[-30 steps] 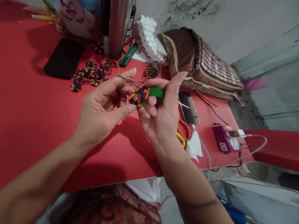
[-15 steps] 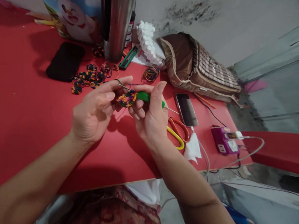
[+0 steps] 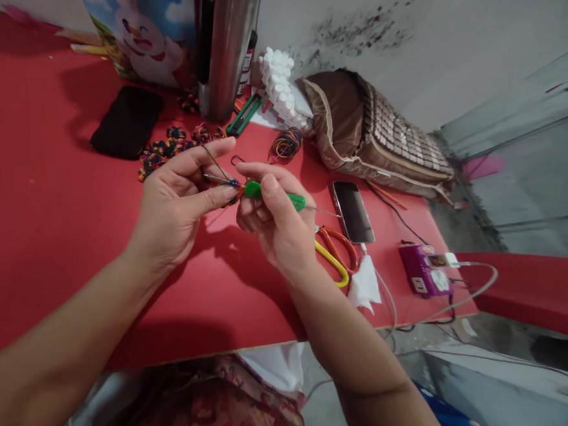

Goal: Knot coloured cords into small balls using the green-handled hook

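Observation:
Over the red table (image 3: 184, 317), my left hand (image 3: 176, 204) pinches a small multicoloured crochet piece (image 3: 236, 190) between thumb and fingers, hiding most of it. Dark yarn runs up over its raised index finger. My right hand (image 3: 281, 216) is closed round a crochet hook with a green handle (image 3: 283, 197); its metal tip points left, at the top edge of the piece. A thin metal end sticks out to the right of the handle. Behind my left hand lie several multicoloured crocheted bits (image 3: 163, 150), and a yarn bundle (image 3: 285, 145) rests beyond my right hand.
At the back stand a picture box (image 3: 150, 40) and a steel flask (image 3: 231, 48). A black pouch (image 3: 126, 122), green cutter (image 3: 244, 114) and brown cushion (image 3: 379, 122) lie around. On the right are scissors (image 3: 335, 255), a phone (image 3: 353, 211), tissue (image 3: 365, 284) and a purple power box (image 3: 425, 270).
My left thumb has come down over the crochet piece, which now shows less. The hook and my right hand have shifted slightly left and tilted. The left index finger has moved left with the yarn.

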The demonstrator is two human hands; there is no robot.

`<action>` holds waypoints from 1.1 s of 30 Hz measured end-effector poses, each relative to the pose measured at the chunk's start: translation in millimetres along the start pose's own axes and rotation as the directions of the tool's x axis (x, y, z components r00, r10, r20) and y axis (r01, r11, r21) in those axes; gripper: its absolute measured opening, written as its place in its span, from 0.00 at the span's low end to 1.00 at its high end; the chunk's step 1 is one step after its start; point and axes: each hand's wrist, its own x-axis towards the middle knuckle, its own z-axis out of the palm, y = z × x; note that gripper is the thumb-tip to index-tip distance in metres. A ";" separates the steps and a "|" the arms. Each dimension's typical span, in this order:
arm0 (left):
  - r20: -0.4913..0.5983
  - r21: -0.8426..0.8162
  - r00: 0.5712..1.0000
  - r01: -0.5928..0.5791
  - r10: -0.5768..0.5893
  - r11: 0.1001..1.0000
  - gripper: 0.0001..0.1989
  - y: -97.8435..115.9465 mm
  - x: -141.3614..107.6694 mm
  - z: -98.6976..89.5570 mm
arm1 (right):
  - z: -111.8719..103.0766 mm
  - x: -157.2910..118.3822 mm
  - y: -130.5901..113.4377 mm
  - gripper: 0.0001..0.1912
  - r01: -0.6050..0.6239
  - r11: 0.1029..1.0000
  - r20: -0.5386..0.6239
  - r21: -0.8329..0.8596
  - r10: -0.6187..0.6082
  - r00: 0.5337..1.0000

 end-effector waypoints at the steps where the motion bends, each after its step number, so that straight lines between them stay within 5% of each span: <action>1: -0.015 0.021 1.000 -0.005 0.005 1.000 0.22 0.9 0.1 0.1 | -1.2 0.3 -1.4 0.15 -0.009 1.000 0.004 -0.015 0.009 1.000; 8: -0.007 0.104 0.991 -0.133 0.134 0.986 0.28 -4.6 -3.1 1.2 | 3.7 2.4 -1.2 0.16 -0.002 1.000 -0.067 0.011 0.003 0.998; 18: -0.036 0.070 0.999 -0.016 0.019 0.997 0.27 -0.4 -6.5 2.0 | 4.6 3.8 3.8 0.14 -0.034 0.994 -0.067 0.100 0.041 0.997; 27: -0.135 0.048 0.988 -0.063 0.069 0.997 0.21 -3.6 -1.1 4.9 | 5.6 4.3 7.7 0.17 -0.041 0.987 -0.021 0.155 0.045 0.999; 33: -0.090 0.053 0.991 -0.091 0.095 0.994 0.21 -3.8 0.1 2.6 | 1.3 3.2 5.3 0.15 -0.016 0.991 0.006 0.135 0.016 1.000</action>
